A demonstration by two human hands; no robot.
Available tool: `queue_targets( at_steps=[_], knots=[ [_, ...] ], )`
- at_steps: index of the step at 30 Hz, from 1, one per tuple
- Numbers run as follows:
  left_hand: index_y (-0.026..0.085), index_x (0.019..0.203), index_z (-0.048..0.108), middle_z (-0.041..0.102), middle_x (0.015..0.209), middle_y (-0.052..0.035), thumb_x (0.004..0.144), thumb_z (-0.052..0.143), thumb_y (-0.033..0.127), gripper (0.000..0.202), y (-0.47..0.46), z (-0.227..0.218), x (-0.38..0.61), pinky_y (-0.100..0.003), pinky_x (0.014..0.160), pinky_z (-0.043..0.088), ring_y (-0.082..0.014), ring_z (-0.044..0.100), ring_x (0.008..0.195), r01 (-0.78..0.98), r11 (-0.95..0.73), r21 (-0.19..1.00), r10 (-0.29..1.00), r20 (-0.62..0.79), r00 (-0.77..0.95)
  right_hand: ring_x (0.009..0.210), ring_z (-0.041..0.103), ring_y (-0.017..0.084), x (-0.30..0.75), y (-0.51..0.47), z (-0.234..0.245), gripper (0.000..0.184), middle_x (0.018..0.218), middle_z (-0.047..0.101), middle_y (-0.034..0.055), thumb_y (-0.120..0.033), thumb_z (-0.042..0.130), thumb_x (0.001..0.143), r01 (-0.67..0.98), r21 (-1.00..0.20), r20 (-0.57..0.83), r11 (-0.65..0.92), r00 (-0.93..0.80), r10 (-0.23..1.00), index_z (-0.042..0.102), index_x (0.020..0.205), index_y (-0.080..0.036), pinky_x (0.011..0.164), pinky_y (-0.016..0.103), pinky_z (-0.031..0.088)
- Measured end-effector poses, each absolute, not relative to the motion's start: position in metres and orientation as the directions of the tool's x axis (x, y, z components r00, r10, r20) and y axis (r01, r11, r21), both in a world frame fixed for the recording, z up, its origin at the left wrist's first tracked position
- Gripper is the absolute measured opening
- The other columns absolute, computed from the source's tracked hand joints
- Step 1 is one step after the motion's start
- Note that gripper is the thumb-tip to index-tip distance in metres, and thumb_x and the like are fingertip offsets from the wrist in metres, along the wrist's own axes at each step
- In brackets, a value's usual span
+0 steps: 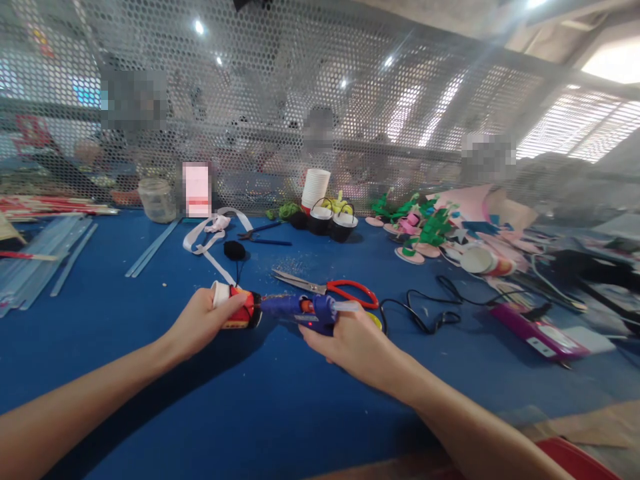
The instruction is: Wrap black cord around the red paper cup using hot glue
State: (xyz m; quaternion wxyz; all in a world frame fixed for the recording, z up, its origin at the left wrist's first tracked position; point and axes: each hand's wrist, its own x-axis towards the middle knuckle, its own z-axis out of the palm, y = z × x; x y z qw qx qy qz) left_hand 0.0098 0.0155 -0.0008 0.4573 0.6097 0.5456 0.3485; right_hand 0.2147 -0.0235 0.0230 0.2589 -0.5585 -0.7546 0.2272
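Note:
My left hand [203,319] is wrapped round a red paper cup [241,313] lying on its side, its white rim to the left. A black band covers the cup's right end. In my right hand [357,340] is a blue hot glue gun [287,308] with a small red light lit and a clear glue stick at its back. The nozzle points left and meets or nearly meets the cup's black end; contact is hard to make out. Black yarn [234,251] lies just behind the cup, a strand running down towards it. Red-handled scissors [350,292] rest behind the gun.
Blue-handled pliers [265,233], white ribbon [195,241], glue sticks [37,267] and a glass jar [159,200] lie beyond. Black-wrapped cups [344,228] and green crafts [435,230] stand farther back. A black cord [425,327] and purple power strip [537,333] are at right.

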Motion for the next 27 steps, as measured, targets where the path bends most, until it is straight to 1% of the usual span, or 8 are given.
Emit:
queue_targets(
  at_steps=[7,10,12,15,20,23,25,27],
  knots=[
    [0.011,0.07,0.06,0.06,0.056,-0.0009,0.064,0.057,0.044,0.034,0.014,0.005,0.014,-0.024,0.052,0.038,-0.0146,0.054,0.053,0.196,0.197,0.961,0.962,-0.228,0.149,0.038,0.032,0.005,0.214,-0.027,0.021,0.013,0.042,0.039,-0.006,-0.016,0.046,0.066,0.696,-0.64,0.168,0.324,-0.285,0.944,0.042,0.054,-0.017,0.036,0.017,0.028],
    [0.011,0.07,0.061,0.061,0.056,-0.0011,0.063,0.058,0.043,0.033,0.013,0.007,0.015,-0.024,0.053,0.039,-0.0147,0.055,0.054,0.152,0.227,0.962,0.958,-0.249,0.14,0.038,0.031,0.005,0.214,-0.028,0.02,0.012,0.044,0.038,-0.0061,-0.016,0.047,0.066,0.695,-0.632,0.181,0.343,-0.298,0.937,0.042,0.055,-0.017,0.036,0.017,0.028],
    [0.011,0.07,0.061,0.061,0.056,-0.0016,0.063,0.058,0.043,0.033,0.013,0.007,0.015,-0.024,0.052,0.039,-0.0152,0.055,0.054,0.162,0.217,0.962,0.962,-0.239,0.132,0.037,0.033,0.005,0.214,-0.027,0.021,0.012,0.042,0.039,-0.006,-0.016,0.048,0.066,0.703,-0.63,0.168,0.331,-0.292,0.941,0.043,0.055,-0.017,0.035,0.017,0.028],
    [0.011,0.068,0.062,0.061,0.055,-0.0022,0.063,0.056,0.043,0.033,0.012,0.005,0.015,-0.024,0.049,0.038,-0.0159,0.054,0.053,0.237,0.131,0.963,0.977,-0.166,0.136,0.034,0.039,0.007,0.216,-0.026,0.024,0.013,0.038,0.041,-0.0052,-0.019,0.049,0.066,0.7,-0.665,0.124,0.26,-0.239,0.963,0.045,0.054,-0.017,0.033,0.017,0.03],
    [0.014,0.062,0.062,0.056,0.052,-0.0011,0.064,0.055,0.043,0.03,0.008,0.001,0.013,-0.022,0.046,0.036,-0.0146,0.05,0.052,0.354,-0.062,0.933,0.985,0.0,0.171,0.033,0.045,0.009,0.22,-0.024,0.027,0.012,0.039,0.045,-0.0045,-0.026,0.049,0.069,0.624,-0.772,0.006,0.121,-0.183,0.983,0.05,0.063,-0.016,0.033,0.017,0.034],
    [0.016,0.053,0.057,0.048,0.047,0.0012,0.065,0.054,0.041,0.028,0.005,0.0,0.011,-0.021,0.042,0.031,-0.0113,0.042,0.046,0.434,-0.171,0.884,0.978,0.1,0.182,0.033,0.045,0.009,0.222,-0.023,0.028,0.014,0.04,0.046,-0.0045,-0.029,0.049,0.069,0.591,-0.801,-0.015,0.092,-0.174,0.985,0.05,0.064,-0.016,0.032,0.017,0.035],
    [0.017,0.046,0.049,0.039,0.044,0.0033,0.067,0.052,0.039,0.03,0.004,0.001,0.011,-0.02,0.04,0.027,-0.009,0.035,0.043,0.497,-0.252,0.831,0.963,0.166,0.211,0.032,0.043,0.008,0.222,-0.023,0.029,0.014,0.039,0.044,-0.0052,-0.028,0.049,0.069,0.573,-0.812,0.006,0.107,-0.174,0.985,0.05,0.063,-0.016,0.032,0.016,0.035],
    [0.018,0.043,0.042,0.031,0.044,0.0046,0.07,0.05,0.036,0.033,0.002,0.002,0.011,-0.02,0.039,0.024,-0.0081,0.03,0.042,0.544,-0.319,0.776,0.944,0.212,0.252,0.031,0.042,0.007,0.223,-0.022,0.029,0.013,0.037,0.042,-0.0062,-0.026,0.049,0.069,0.562,-0.817,0.032,0.129,-0.178,0.983,0.05,0.062,-0.016,0.031,0.016,0.035]
  ],
)
